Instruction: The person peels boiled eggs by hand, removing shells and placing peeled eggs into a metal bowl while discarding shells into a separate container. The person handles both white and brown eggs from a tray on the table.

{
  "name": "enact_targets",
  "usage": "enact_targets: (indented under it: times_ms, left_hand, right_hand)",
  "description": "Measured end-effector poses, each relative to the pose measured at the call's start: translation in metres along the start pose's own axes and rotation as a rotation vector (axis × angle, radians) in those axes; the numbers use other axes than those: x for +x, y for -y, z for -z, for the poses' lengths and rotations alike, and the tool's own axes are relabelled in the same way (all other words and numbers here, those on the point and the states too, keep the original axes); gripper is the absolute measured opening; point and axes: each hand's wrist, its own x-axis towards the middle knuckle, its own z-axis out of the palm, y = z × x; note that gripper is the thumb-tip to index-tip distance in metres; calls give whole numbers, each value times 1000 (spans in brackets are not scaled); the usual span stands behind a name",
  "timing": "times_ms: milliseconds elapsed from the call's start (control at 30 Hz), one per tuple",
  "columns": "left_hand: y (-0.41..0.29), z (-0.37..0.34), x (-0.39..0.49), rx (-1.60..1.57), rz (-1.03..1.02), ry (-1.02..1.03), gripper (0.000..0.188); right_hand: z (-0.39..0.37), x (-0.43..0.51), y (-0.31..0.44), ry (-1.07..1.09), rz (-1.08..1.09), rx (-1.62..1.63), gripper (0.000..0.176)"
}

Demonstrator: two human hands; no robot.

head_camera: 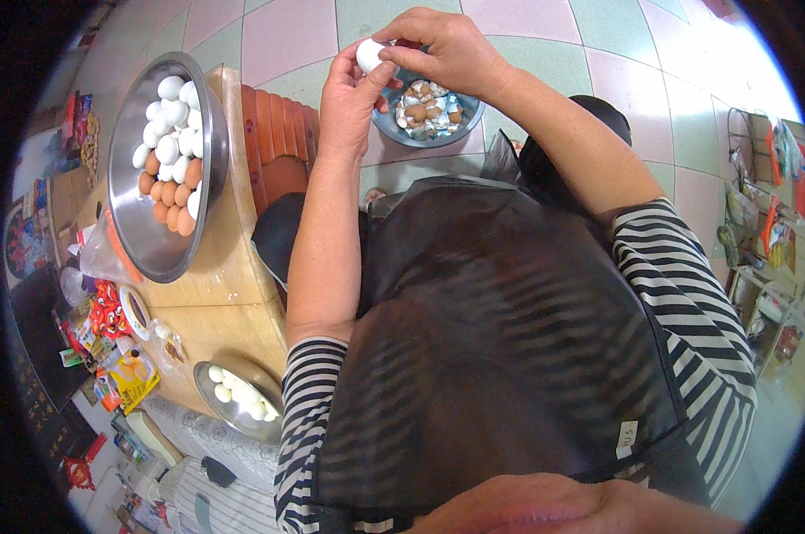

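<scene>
A white egg rests in my left hand, whose fingers curl around it. From the right, my right hand reaches over and touches the egg with its thumb and fingers. Whether its shell is cracked is too small to tell. Both hands are above the near side of a blue-grey basin on the floor. Broken white and brown eggshells lie in that basin, which my left fingers and right hand partly cover.
On the wooden table at left stands a large steel bowl of white and brown eggs. A smaller steel bowl holds several peeled eggs. Packets crowd the table's far side. A reddish wooden stool stands beside it.
</scene>
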Motion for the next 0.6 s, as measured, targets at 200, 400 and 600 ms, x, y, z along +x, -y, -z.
enact_targets:
  times_ms: [200,400,600]
  left_hand:
    - [-1,0,0,39,6,1,48]
    - [0,0,-2,88,19,-7,49]
    - [0,1,-2,88,29,5,48]
  right_hand:
    - [-4,3,-12,-33,110,-115,20]
    - [-7,0,-16,-11,69,-115,21]
    - [-3,1,-13,38,-104,25,23]
